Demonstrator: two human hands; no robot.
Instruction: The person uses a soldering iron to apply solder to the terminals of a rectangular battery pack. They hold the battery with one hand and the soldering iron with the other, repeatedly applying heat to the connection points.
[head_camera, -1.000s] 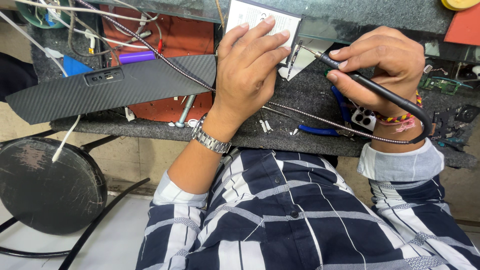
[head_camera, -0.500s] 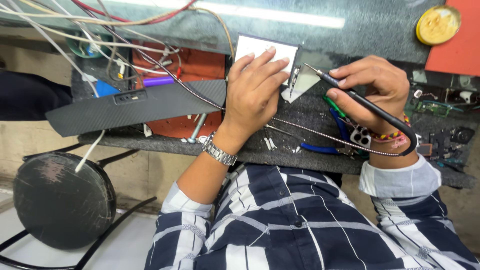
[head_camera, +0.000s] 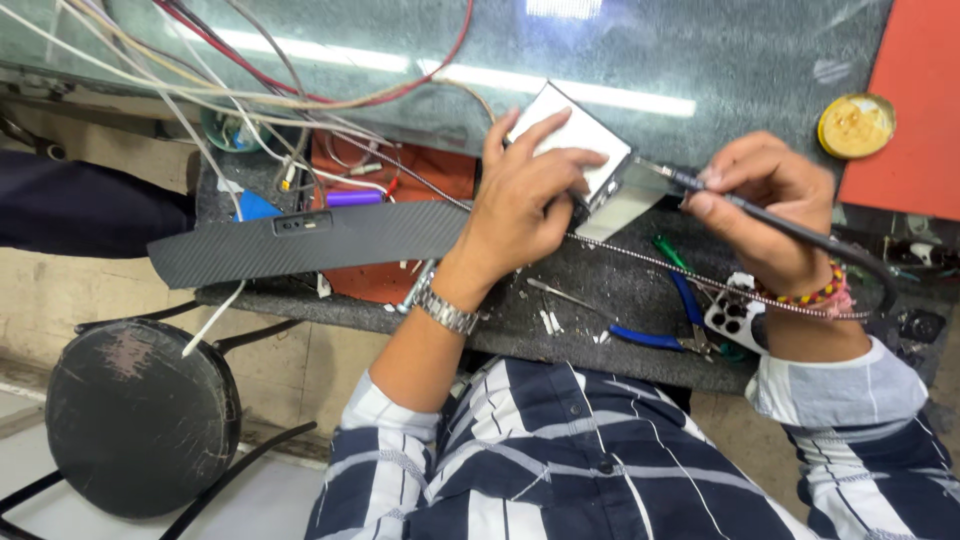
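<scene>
The small white box (head_camera: 575, 140), half hidden under the flat left hand (head_camera: 525, 200), apparently meets the iron (head_camera: 790, 228) gripped by the right hand (head_camera: 765, 210).

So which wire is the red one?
The red wire curving across the glass top, above the left hand. The other wires beside it are white or grey.

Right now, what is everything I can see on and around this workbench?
Metal box: one, silvery white, under the left hand.
Soldering iron: one, black, in the right hand, tip at the box.
Curved panel: one, dark carbon-weave, bench left.
Pliers: two, blue and green handles, bench edge.
Round tin: one, yellow, top right.
Wires: several, white and red, top left.
Stool: one, black, lower left.
Left hand: one, wristwatch.
Right hand: one, beaded bracelet.
</scene>
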